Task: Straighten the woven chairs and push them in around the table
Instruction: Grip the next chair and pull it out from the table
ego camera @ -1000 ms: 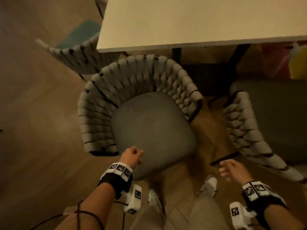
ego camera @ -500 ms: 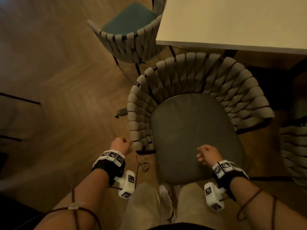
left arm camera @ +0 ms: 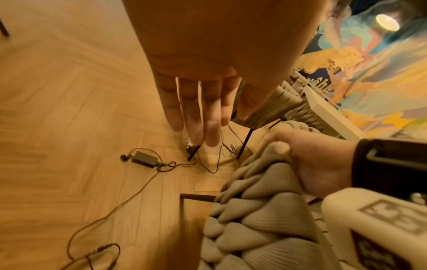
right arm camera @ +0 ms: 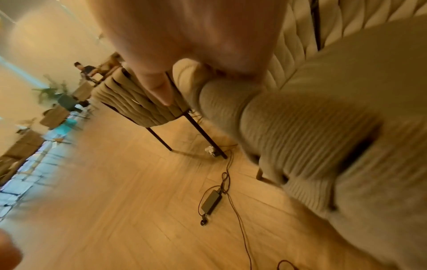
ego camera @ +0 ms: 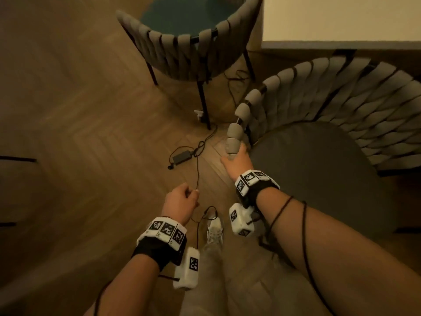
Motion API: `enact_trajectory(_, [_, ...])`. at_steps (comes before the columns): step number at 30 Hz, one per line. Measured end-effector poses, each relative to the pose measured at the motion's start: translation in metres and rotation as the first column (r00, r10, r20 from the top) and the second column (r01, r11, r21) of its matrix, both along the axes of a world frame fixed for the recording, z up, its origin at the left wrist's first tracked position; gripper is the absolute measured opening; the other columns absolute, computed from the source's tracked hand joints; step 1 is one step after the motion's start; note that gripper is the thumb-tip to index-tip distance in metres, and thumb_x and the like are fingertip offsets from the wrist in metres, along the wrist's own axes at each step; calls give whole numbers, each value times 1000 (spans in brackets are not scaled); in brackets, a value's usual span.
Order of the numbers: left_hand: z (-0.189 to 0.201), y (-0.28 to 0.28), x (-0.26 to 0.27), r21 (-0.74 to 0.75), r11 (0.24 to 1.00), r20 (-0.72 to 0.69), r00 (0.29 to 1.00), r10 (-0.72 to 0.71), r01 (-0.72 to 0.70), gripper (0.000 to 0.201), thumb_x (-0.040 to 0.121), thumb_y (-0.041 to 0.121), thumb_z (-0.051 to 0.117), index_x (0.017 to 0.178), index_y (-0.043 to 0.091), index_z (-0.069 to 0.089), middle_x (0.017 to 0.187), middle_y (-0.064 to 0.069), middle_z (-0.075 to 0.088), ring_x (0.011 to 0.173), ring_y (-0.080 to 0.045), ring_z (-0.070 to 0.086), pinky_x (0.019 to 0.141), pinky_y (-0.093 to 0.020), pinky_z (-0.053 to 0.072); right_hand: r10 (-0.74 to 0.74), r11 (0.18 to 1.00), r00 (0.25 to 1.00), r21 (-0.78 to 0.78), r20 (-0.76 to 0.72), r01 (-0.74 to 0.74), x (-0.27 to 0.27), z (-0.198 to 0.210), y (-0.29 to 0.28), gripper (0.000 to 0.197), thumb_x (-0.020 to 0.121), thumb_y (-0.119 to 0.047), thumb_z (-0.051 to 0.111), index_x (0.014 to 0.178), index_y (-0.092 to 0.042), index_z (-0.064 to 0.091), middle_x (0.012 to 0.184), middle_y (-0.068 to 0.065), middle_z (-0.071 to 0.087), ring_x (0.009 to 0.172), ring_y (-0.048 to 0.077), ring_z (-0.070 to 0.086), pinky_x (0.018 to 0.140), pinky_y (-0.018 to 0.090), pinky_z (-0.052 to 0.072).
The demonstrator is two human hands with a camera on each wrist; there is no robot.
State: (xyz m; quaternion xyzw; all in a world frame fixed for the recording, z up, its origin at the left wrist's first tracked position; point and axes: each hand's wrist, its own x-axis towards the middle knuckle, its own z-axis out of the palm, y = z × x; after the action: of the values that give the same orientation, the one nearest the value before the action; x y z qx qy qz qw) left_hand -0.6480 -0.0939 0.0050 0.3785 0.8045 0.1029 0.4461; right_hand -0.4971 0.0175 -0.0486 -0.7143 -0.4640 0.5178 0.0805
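Observation:
The near woven chair (ego camera: pixel 337 103) has a grey seat (ego camera: pixel 319 179) and stands at the right, its back toward the white table (ego camera: pixel 341 19). My right hand (ego camera: pixel 235 156) grips the left end of its woven rim (right arm camera: pixel 289 127). The left wrist view also shows the right hand (left arm camera: pixel 312 160) curled over that rim (left arm camera: pixel 261 182). My left hand (ego camera: pixel 189 195) hangs free over the floor and holds nothing; its fingers (left arm camera: pixel 196 118) look straight in the left wrist view. A second woven chair (ego camera: pixel 182 55) with a teal seat (ego camera: pixel 173 17) stands beyond, by the table's left corner.
A black power adapter (ego camera: pixel 181 156) and thin cables (ego camera: pixel 198 176) lie on the herringbone wood floor between the chairs and my shoe (ego camera: pixel 214 229). Dark furniture legs (ego camera: pixel 18 159) show at the left edge. A painted wall (left arm camera: pixel 381 64) lies beyond the table.
I have shifted left of the chair. My right hand left the seat front and took hold of the left end of the woven rim. My left hand came away from that rim and hangs free.

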Motion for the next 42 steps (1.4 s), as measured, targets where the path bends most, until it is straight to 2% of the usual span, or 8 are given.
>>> enact_trajectory(9, [-13, -12, -57, -39, 988, 21, 989, -148, 148, 21, 93, 27, 54, 83, 11, 63, 76, -3, 72, 77, -18, 68, 79, -33, 52, 78, 996, 953, 19, 294, -87, -4, 3, -42, 71, 92, -38, 55, 147, -12, 19, 132, 18, 54, 115, 37, 57, 89, 42, 50])
enact_trajectory(21, [-11, -39, 32, -59, 872, 24, 874, -486, 486, 21, 95, 26, 53, 78, 12, 57, 75, -4, 70, 68, -11, 62, 63, -25, 43, 116, 991, 881, 6, 459, -133, 122, 5, -236, 51, 86, -36, 57, 132, -24, 40, 118, 6, 65, 106, 29, 62, 87, 39, 46])
enact_trajectory(24, [-13, -62, 59, -75, 824, 44, 827, -560, 561, 20, 93, 26, 55, 83, 9, 60, 84, -12, 74, 82, -24, 67, 75, -30, 48, 65, 997, 856, 11, 513, -83, 154, 12, -287, 45, 84, -34, 60, 126, -27, 46, 110, 1, 67, 104, 25, 62, 91, 37, 42])
enact_trajectory(30, [-3, -77, 113, -58, 708, 57, 711, -701, 704, 16, 96, 22, 52, 90, 8, 59, 72, -5, 69, 60, -9, 61, 54, -20, 43, 2, 999, 837, 30, 547, -22, 181, 19, -362, 31, 78, -29, 60, 109, -27, 58, 103, -3, 66, 105, 23, 59, 102, 37, 34])
enact_trajectory(33, [-4, -50, 142, -35, 667, 3, 668, -744, 744, 16, 94, 27, 52, 96, 13, 59, 84, -5, 70, 76, -18, 65, 65, -26, 49, -294, 956, 807, 181, 513, 233, 174, 23, -380, 40, 76, -30, 64, 114, -22, 59, 113, 0, 60, 115, 26, 52, 107, 44, 34])
enact_trajectory(35, [-3, -19, 164, -32, 688, -70, 685, -725, 725, 23, 93, 33, 53, 107, 15, 59, 99, -6, 68, 92, -24, 65, 77, -34, 52, -742, 666, 535, 355, 404, 656, 162, 29, -385, 42, 79, -24, 66, 118, -15, 55, 120, 5, 55, 114, 27, 51, 101, 46, 41])
enact_trajectory(38, [0, 31, 198, -32, 713, -184, 697, -693, 700, 40, 92, 35, 53, 124, 12, 50, 118, -13, 61, 105, -32, 59, 78, -35, 43, -972, -189, -200, 89, 127, 978, 150, 20, -386, 41, 89, -27, 58, 124, -11, 45, 125, 10, 55, 106, 27, 57, 88, 42, 49])
enact_trajectory(42, [-12, 82, 238, -72, 701, -220, 674, -705, 710, 51, 93, 35, 51, 134, 10, 35, 125, -19, 57, 106, -38, 59, 74, -40, 40, -740, -508, -654, -506, -158, 697, 147, -17, -364, 56, 99, -46, 27, 149, -22, 25, 155, 8, 31, 140, 30, 34, 103, 52, 35])
